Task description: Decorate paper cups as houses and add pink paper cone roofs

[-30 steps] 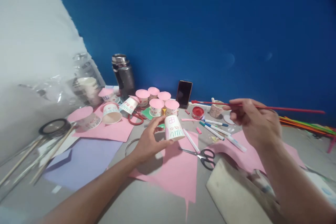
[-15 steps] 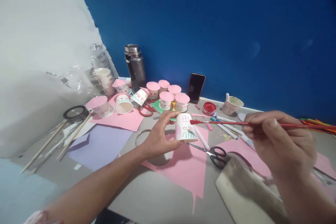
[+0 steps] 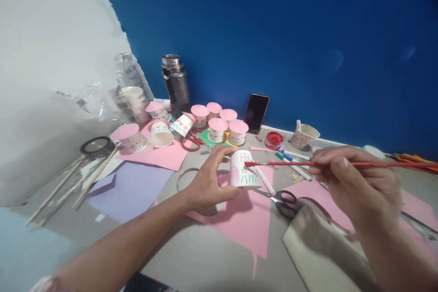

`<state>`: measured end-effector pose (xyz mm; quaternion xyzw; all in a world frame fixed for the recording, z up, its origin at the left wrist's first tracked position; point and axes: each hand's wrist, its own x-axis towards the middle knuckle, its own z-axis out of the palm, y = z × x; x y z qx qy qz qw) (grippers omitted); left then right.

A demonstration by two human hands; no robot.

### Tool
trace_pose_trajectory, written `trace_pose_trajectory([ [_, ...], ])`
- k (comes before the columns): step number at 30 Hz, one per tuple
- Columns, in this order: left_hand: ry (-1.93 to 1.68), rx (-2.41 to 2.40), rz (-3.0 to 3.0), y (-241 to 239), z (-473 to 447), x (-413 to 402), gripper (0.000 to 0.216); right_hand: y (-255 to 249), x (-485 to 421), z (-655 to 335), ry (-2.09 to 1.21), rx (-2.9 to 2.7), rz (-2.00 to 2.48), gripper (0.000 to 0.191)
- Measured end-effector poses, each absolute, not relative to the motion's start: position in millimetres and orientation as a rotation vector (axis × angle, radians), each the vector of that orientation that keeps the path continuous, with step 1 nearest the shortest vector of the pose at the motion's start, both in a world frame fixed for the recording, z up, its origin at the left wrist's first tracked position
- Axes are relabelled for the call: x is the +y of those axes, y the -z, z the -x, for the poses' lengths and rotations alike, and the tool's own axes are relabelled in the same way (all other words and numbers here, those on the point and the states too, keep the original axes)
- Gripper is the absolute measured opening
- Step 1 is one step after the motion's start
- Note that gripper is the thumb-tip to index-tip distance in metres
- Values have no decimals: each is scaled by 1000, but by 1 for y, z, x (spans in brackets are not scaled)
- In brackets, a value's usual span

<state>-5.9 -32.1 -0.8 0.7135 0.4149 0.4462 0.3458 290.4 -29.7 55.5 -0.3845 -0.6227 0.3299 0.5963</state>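
My left hand (image 3: 208, 182) grips a white paper cup (image 3: 243, 175) upside down, thumb at its rim and fingers at its base. The cup bears a pink window, a pinkish door, red dots and green grass strokes. Between the fingertips of my right hand (image 3: 359, 187) is a thin red paintbrush (image 3: 308, 164), held level. Its red-loaded tip meets or nearly meets the cup just under the window. A small open pot of red paint (image 3: 274, 140) stands behind. Pink paper (image 3: 239, 232) and black-handled scissors (image 3: 285, 201) lie beneath the cup.
Decorated cups with pink paper tops (image 3: 218, 124) stand at the back, near a steel flask (image 3: 176, 84) and a propped phone (image 3: 256, 113). Markers (image 3: 293, 167) lie behind the brush. Wooden sticks (image 3: 54, 191) and black tape (image 3: 98, 146) are at left, a beige cloth (image 3: 318, 246) at right.
The brush tip has shifted left and slightly down across the cup, my right hand moving left with it. The cup sits slightly lower and to the right in view.
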Motion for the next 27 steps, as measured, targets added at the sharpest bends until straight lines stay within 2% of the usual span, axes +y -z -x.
trace_pose_trajectory([
  [27,-1136,1062,-1847,1,6,-32,71,-55,-29,-291,-774,-1478,860,15],
])
